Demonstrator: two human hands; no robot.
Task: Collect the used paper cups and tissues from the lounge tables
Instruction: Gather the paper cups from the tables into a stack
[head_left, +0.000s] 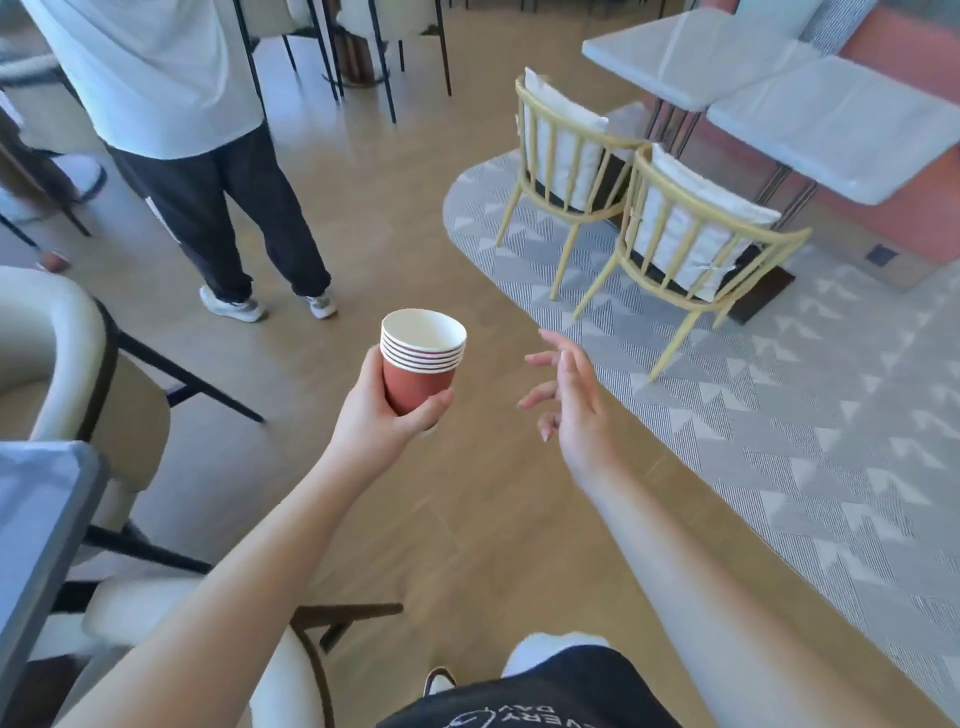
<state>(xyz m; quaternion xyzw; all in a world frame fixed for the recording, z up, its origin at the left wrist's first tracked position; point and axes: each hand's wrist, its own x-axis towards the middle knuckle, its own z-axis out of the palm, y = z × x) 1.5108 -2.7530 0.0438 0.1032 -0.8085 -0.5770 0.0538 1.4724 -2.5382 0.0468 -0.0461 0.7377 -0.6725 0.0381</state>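
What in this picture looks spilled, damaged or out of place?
Nothing stands out. The left hand holds a neat stack of red paper cups upright, and the top cup looks empty. The right hand is free. The two yellow chairs stand upright on the grey rug.

Both bare forearms reach forward from the near edge. The left hand (382, 410) is raised with fingers and thumb curled round a stack of paper cups (422, 358), held upright. The right hand (569, 395) hangs beside it, apart, fingers loosely spread and holding nothing.
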